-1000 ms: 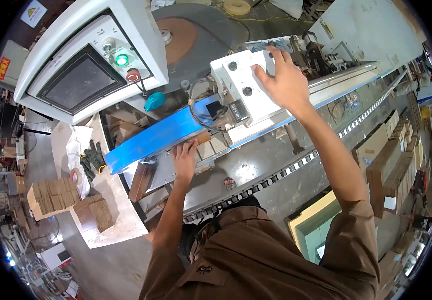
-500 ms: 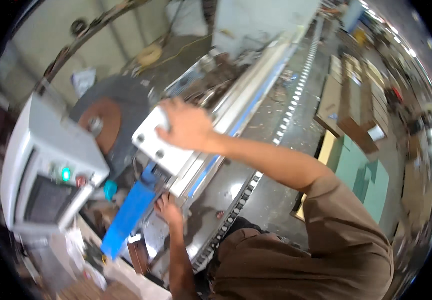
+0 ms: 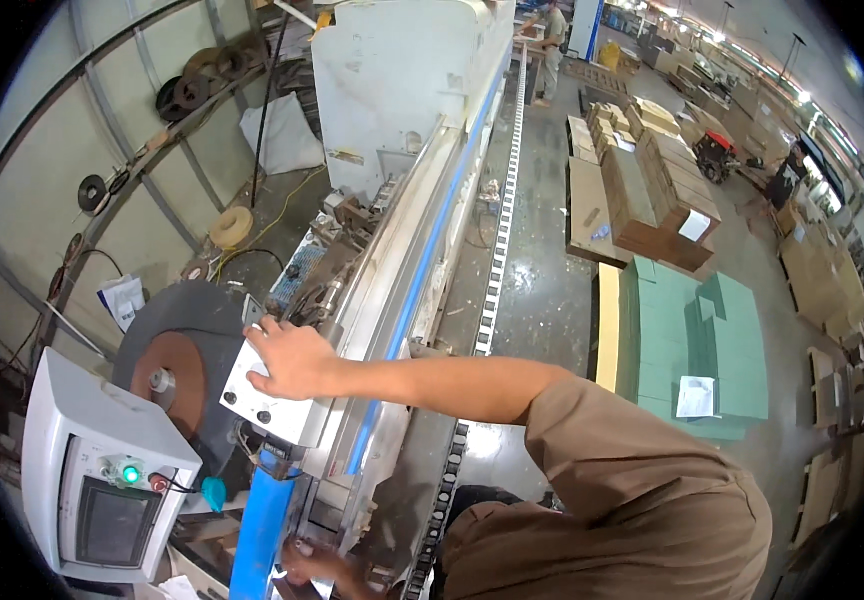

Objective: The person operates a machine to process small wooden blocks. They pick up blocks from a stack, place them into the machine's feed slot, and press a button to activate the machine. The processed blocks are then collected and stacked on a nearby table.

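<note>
My right hand (image 3: 297, 362) lies on top of a white metal housing (image 3: 274, 402) at the near end of a long edge-banding-type machine, its fingers spread and the thumb apart. Its forearm reaches across from the right. Low in the view, my left hand (image 3: 314, 566) is beside a blue panel (image 3: 264, 530) below that housing; it is dim and partly cut off, and its fingers are hard to make out. A large dark disc with a brown roll (image 3: 174, 375) stands behind the housing.
A grey control box (image 3: 102, 470) with a screen and a lit green button stands at left. The machine's blue-striped rail (image 3: 422, 270) and a roller track (image 3: 500, 260) run away from me. Stacks of green boards (image 3: 662, 350) and brown boards (image 3: 652, 200) stand at right. Someone (image 3: 552, 50) stands far off.
The view has swung, so the machine shows farther down and left. My right hand stays on the white housing. My left hand now sits lower, near the frame's bottom edge.
</note>
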The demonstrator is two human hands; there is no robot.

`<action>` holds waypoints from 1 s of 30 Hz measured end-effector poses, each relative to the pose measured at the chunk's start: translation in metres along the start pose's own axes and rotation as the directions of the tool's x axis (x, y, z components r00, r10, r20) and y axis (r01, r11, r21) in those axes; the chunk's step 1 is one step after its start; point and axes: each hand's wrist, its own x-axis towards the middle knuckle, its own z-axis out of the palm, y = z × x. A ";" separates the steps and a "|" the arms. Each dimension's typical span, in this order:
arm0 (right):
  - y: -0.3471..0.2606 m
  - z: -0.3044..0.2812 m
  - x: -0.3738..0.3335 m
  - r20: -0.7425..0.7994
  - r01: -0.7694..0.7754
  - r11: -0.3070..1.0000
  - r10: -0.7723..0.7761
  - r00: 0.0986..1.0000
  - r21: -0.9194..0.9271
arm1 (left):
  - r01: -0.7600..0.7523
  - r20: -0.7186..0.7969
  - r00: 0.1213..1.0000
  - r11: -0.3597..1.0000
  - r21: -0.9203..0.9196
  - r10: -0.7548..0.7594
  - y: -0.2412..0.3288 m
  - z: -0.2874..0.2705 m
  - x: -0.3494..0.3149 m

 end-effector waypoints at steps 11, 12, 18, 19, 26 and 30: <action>-0.005 0.003 0.004 0.015 0.025 0.999 -0.025 1.000 -0.024 | 0.145 0.170 0.968 0.964 0.225 -0.186 -0.125 -0.124 -0.042; -0.006 0.003 0.005 0.021 0.028 0.999 -0.028 0.999 -0.018 | 0.079 0.091 0.990 0.968 0.237 -0.103 -0.137 -0.105 -0.037; 0.013 0.017 0.008 -0.041 0.015 0.995 -0.019 0.999 -0.097 | -0.079 -0.213 0.975 0.996 -0.041 0.069 -0.065 -0.121 -0.004; 0.004 0.009 0.006 -0.050 -0.021 0.996 0.016 0.999 -0.091 | -0.025 -0.210 0.978 0.995 -0.092 0.006 -0.050 -0.126 -0.001; -0.014 0.004 0.011 0.035 -0.020 0.992 0.024 0.999 -0.125 | -0.217 -0.085 0.975 0.965 -0.149 0.206 0.024 -0.025 -0.020; -0.020 0.002 0.011 0.016 0.009 0.992 -0.007 1.000 -0.129 | -0.227 -0.037 0.974 0.971 -0.076 0.224 0.049 0.021 -0.002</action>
